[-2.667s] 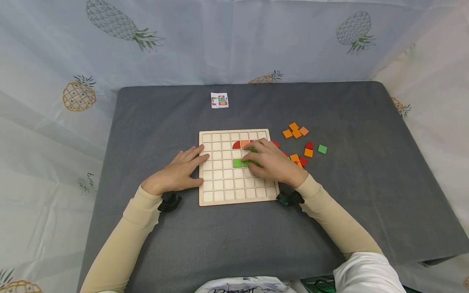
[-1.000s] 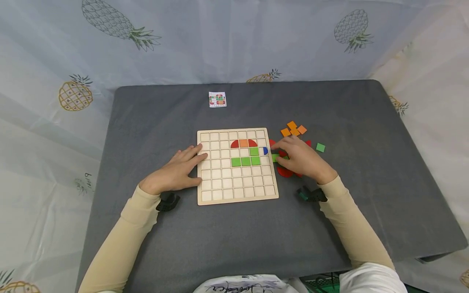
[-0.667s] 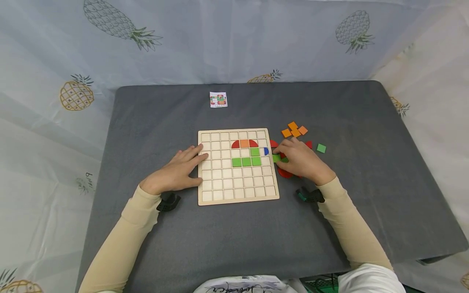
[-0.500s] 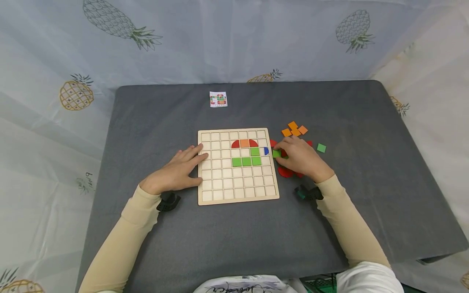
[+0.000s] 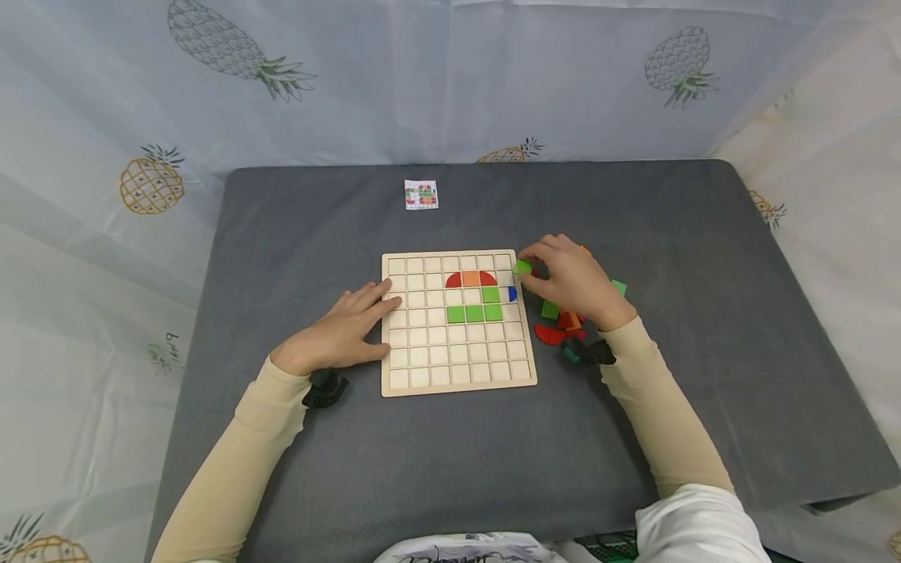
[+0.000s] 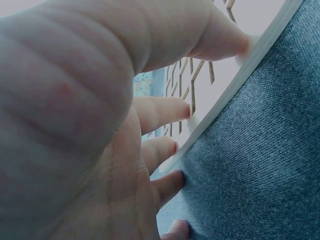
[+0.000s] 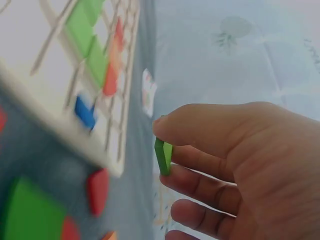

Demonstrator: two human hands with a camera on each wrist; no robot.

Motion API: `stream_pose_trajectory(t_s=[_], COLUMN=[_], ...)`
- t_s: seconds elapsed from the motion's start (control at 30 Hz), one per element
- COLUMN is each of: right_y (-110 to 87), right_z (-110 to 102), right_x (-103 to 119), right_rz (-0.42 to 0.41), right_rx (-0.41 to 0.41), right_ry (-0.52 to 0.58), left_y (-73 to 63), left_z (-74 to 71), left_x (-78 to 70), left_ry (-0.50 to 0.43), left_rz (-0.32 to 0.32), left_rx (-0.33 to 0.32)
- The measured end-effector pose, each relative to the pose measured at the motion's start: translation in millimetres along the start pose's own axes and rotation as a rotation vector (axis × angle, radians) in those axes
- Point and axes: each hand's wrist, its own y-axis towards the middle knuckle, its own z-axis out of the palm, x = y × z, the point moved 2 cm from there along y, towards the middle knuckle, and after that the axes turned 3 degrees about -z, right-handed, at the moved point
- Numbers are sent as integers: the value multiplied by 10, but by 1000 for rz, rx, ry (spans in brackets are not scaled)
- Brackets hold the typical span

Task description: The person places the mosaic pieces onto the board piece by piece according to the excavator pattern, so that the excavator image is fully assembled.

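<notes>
My right hand (image 5: pixel 573 281) pinches a small green square tile (image 7: pixel 164 156) between thumb and fingers, lifted just off the right edge of the wooden grid board (image 5: pixel 418 356). With its fingers spread, my left hand (image 5: pixel 334 328) rests its fingertips and thumb on the board's left edge. Set in the grid are a row of green tiles (image 5: pixel 475 313) with another above its right end, an orange tile (image 5: pixel 470 279) between two red quarter-round tiles, and a blue piece (image 5: pixel 512 294) near the right side. The left wrist view shows the thumb and fingertips touching the rim.
Loose red tiles (image 5: pixel 549 335), a green tile (image 5: pixel 550 310) and orange pieces lie right of the board, partly under the right hand. A small printed card (image 5: pixel 421 195) with a coloured pattern lies at the back of the grey-covered table (image 5: pixel 317 219).
My right hand left the grid for the loose tiles, took hold of a green tile and lifted it up and towards the board's upper right corner. The left hand stayed in place.
</notes>
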Motion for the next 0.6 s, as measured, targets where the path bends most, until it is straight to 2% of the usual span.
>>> stream_pose_trajectory(t_s=[0.17,0.4,0.6], right_y=[160,348,426], right_z=[-24,43,138], right_x=[207,449,559], right_rz=[-67,-108,-137], right_rx=[8,42,57], right_ry=[46,75,91], left_y=[0,3,2], left_z=[6,11,0], left_x=[-4,9,5], left_ry=[-6,-12,-11], left_rz=[0,-3,-4], left_rx=[-2,0,0])
